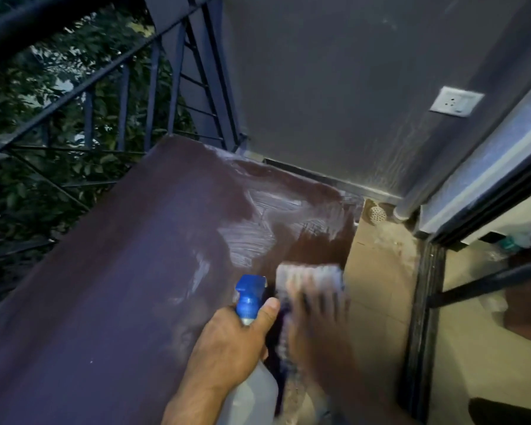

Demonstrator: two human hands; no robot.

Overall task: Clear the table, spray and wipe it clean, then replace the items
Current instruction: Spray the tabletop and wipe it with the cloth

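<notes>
On the near right corner of the table (111, 271) both hands are busy: one spray bottle (250, 348), one cloth (308, 276). Left hand (230, 342) grips the bottle round its neck, thumb up beside the blue nozzle, clear body hanging below the fist. Right hand (316, 320), badly blurred, lies flat over the cloth with fingers spread, pressing it on the tabletop just beside the right edge. White smears streak the surface beyond it. Bare brown top runs left and far; railing (120, 96) along the left, wall (350, 87) with one socket (455, 101) at the far end.
</notes>
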